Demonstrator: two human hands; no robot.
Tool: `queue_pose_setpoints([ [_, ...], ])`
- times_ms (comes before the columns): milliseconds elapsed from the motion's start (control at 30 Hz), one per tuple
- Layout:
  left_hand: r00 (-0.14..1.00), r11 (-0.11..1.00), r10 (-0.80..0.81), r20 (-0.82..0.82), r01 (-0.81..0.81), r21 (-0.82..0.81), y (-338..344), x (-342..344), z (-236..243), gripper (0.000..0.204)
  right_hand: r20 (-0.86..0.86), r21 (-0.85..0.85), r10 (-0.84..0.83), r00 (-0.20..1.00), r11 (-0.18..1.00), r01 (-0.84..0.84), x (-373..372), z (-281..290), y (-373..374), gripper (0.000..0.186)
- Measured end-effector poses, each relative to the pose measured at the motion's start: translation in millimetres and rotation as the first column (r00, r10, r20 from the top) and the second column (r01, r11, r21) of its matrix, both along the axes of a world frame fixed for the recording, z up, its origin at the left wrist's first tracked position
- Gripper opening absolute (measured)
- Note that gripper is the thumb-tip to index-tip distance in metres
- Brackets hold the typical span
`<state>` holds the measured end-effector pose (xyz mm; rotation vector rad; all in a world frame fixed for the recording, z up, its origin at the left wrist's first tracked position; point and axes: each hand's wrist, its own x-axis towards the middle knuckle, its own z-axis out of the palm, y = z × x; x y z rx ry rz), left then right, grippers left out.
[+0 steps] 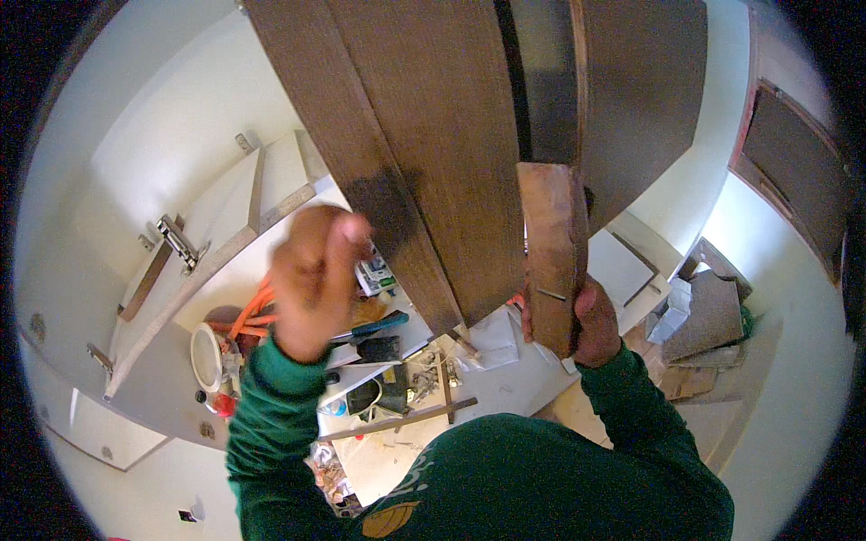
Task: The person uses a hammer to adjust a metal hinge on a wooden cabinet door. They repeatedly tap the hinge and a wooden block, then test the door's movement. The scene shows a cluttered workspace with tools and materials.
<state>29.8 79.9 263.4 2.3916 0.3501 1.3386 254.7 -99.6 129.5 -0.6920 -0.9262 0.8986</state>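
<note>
My right hand (597,323) is closed around the lower part of a brown wooden block (550,230), which stands upright by the seam between dark wood-grain panels. A thin metal nail (552,294) lies across or sticks out of the block's face; I cannot tell which. My left hand (317,275) is raised beside the left edge of the large brown panel (433,117), its fingers curled and the thumb toward the panel. Motion blurs this hand, so anything inside it is hidden. Its shadow falls on the panel.
At left, a pale cabinet door (207,216) carries a metal hinge (178,243). Below the left hand are orange cables (255,311), a white bucket (207,356) and a dark-bladed tool (374,350). Wooden strips (406,419) lie lower down. Board scraps (708,311) are piled at right.
</note>
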Motion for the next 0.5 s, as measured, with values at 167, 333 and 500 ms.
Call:
queue_pose_setpoints([
  [167,0.968,0.881,0.208,0.139,-0.247,0.403,12.8,-9.0,76.2,0.018,0.134,0.059,-0.275,0.952,0.961,0.27,-10.4,8.9,18.8,0.084],
  [333,0.931,0.564,0.363,0.051,-0.262,0.783,31.0,-31.6,96.8,0.021,0.44,0.287,-0.605,0.663,0.795,0.534,-13.5,17.8,58.3,0.054],
  [500,0.928,0.435,0.367,0.056,-0.225,0.872,63.4,-33.7,109.6,0.022,0.489,0.508,-0.765,0.421,0.641,0.575,-38.6,68.9,102.7,0.048],
])
